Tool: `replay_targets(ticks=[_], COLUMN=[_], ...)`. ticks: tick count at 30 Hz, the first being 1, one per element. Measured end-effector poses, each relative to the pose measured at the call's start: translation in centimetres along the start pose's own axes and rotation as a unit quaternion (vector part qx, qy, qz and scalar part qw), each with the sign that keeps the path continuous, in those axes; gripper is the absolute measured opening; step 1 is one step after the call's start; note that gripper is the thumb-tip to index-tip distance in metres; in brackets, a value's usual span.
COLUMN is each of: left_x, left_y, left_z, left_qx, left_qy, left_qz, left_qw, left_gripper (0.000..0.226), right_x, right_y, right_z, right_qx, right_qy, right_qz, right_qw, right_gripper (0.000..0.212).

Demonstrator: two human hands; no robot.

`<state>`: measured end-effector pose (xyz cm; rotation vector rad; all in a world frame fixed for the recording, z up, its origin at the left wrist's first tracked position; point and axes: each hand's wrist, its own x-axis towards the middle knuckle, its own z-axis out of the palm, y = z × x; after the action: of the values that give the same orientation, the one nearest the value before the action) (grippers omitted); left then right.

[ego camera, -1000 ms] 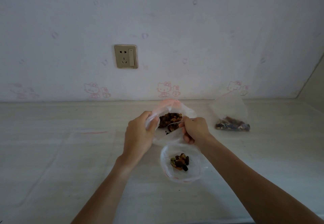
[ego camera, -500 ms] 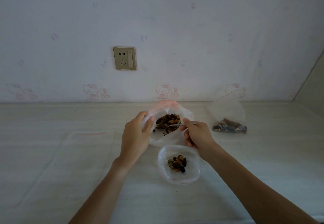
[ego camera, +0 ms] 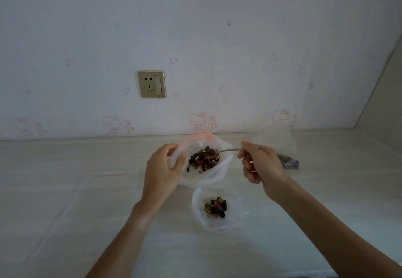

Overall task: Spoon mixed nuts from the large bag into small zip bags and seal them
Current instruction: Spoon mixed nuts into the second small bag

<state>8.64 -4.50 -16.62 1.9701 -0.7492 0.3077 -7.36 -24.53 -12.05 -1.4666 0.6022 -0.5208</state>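
The large clear bag (ego camera: 214, 174) of mixed nuts lies open on the counter. My left hand (ego camera: 162, 169) grips its left rim and holds the mouth open. My right hand (ego camera: 260, 164) pinches the handle of a metal spoon (ego camera: 226, 150); the spoon's bowl carries nuts just above the nut pile (ego camera: 203, 160) in the bag. In front of the large bag stands a small zip bag (ego camera: 217, 211), open, with a small heap of nuts in it.
Another small bag (ego camera: 281, 147) holding nuts lies at the right, partly behind my right hand. Flat clear bags (ego camera: 71, 188) lie on the counter to the left. A wall socket (ego camera: 151, 84) sits above the counter. A side wall closes the right end.
My right hand has drawn back to the right, and the spoon now rides loaded with nuts above the pile. My left hand keeps its hold on the bag's rim.
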Motion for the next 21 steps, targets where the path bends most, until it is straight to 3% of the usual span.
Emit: replay_targets(ticks=[7,10,16,19,21], left_x=[-1.4,-3.0,-4.7,-4.9,-4.9], left_y=[2.7,3.7,3.8,3.5,3.4], left_z=[-2.5,-2.2,-0.9,-0.5,-0.3], left_qx=[0.065,0.051,0.071,0.052,0.043], left_qy=[0.041,-0.021,-0.159,-0.187,-0.197], left_qz=[0.101,0.109,0.07,0.044,0.035], left_qw=[0.992,0.993,0.982,0.98,0.979], left_gripper=[0.022,0.013,0.024,0.025,0.024], right_x=[-3.6,-5.2,-7.2,-7.8,-8.0], right_y=[-0.3,0.4,1.7,2.0,2.2], right_z=[-2.8,-3.5,-4.3,-4.4,-4.4], right_qx=[0.026,0.015,-0.049,-0.111,-0.197], right_qy=[-0.032,-0.053,-0.079,-0.075,-0.065], right_qz=[-0.023,-0.011,-0.007,-0.061,-0.149], right_qw=[0.999,0.998,0.996,0.989,0.967], right_gripper=[0.048,0.047,0.047,0.052,0.052])
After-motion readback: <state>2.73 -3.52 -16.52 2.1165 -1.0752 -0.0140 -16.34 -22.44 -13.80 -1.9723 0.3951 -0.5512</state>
